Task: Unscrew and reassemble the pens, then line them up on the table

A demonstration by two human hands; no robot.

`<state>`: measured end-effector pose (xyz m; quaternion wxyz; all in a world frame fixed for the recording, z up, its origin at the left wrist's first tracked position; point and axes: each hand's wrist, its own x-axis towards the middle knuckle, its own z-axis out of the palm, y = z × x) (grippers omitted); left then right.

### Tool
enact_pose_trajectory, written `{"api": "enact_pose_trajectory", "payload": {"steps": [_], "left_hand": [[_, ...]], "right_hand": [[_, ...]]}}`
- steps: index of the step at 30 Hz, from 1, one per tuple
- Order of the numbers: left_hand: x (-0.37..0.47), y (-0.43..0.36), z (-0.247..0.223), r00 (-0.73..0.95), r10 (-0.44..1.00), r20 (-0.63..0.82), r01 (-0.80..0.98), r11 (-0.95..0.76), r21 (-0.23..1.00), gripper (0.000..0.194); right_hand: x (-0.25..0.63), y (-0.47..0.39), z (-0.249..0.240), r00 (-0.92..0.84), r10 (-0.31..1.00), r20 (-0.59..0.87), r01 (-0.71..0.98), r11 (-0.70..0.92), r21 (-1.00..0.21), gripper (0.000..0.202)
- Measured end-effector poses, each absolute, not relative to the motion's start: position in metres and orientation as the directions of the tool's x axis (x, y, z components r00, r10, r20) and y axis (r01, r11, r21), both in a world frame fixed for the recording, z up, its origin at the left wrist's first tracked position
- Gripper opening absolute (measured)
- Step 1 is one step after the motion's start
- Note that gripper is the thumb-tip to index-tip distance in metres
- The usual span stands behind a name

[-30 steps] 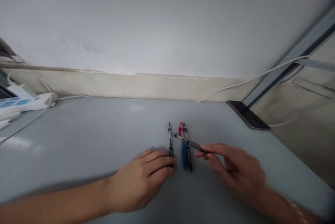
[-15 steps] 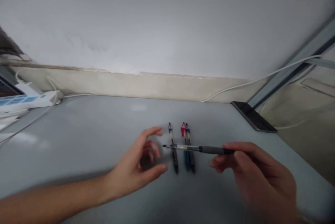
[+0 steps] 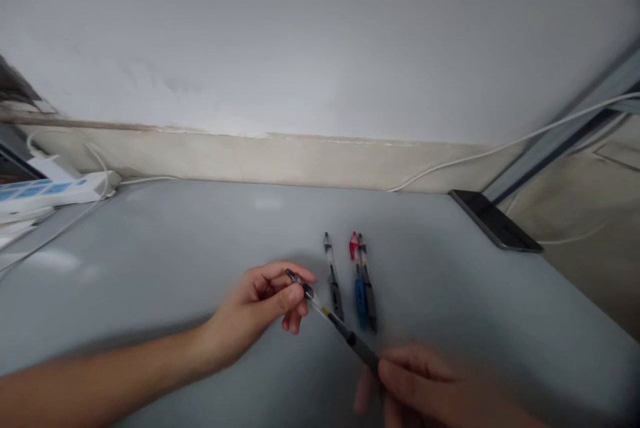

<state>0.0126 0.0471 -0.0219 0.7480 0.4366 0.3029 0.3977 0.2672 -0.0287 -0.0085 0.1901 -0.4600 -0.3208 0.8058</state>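
Both hands hold one black-and-clear pen [image 3: 330,318], which slants down to the right above the table. My left hand [image 3: 267,298] pinches its upper end between thumb and fingers. On the lower, dark grip end are the fingers of my right hand [image 3: 425,385], blurred by motion. A similar black pen [image 3: 333,278] lies beyond it on the table. To the right of that one, a pen with a red top and blue grip [image 3: 359,281] lies side by side with another black pen [image 3: 369,288].
The grey table [image 3: 175,248] meets a wall at the back. A white power strip [image 3: 55,191] with cables stands at the far left. A dark phone-like device [image 3: 495,220] lies at the right edge, near a white cable [image 3: 465,156] and a metal frame.
My left hand has closed on the pen's upper end. My right hand has moved down and left, and the pen has turned from nearly level to slanting.
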Motion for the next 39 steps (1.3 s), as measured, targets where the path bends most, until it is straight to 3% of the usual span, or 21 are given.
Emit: {"api": "enact_pose_trajectory", "payload": {"steps": [3,8,11,16,22,27,29,34,39], "left_hand": [[0.012,0.047,-0.023,0.526,0.845,-0.092,-0.343,0.31,0.887,0.028],[0.011,0.046,-0.027,0.508,0.851,-0.13,-0.311,0.323,0.894,0.027],[0.013,0.046,-0.029,0.487,0.863,-0.137,-0.308,0.317,0.897,0.029],[0.014,0.045,-0.029,0.458,0.88,-0.124,-0.322,0.295,0.9,0.033],[0.014,0.045,-0.028,0.483,0.867,-0.124,-0.312,0.303,0.9,0.036],[0.015,0.046,-0.026,0.473,0.871,-0.135,-0.307,0.306,0.901,0.037],[0.015,0.046,-0.026,0.474,0.87,-0.137,-0.302,0.306,0.903,0.037],[0.015,0.045,-0.027,0.477,0.87,-0.124,-0.308,0.298,0.903,0.036],[0.016,0.047,-0.026,0.478,0.868,-0.134,-0.297,0.303,0.905,0.038]], "right_hand": [[0.269,-0.026,-0.011,-0.527,0.573,-0.628,0.06,-0.712,-0.7,0.058],[0.265,-0.026,-0.011,-0.403,0.695,-0.595,0.168,-0.583,-0.795,0.049],[0.263,-0.025,-0.013,-0.384,0.698,-0.605,0.235,-0.559,-0.795,0.053],[0.262,-0.024,-0.014,-0.467,0.606,-0.644,0.077,-0.698,-0.712,0.07],[0.262,-0.021,0.006,-0.45,0.605,-0.657,0.193,-0.652,-0.733,0.046],[0.259,-0.015,0.018,-0.471,0.557,-0.684,0.292,-0.634,-0.717,0.061],[0.259,-0.014,0.02,-0.461,0.572,-0.678,0.342,-0.591,-0.731,0.055],[0.26,-0.017,0.018,-0.469,0.564,-0.679,0.251,-0.653,-0.715,0.055],[0.259,-0.013,0.011,-0.474,0.563,-0.677,0.291,-0.626,-0.724,0.042]]}}
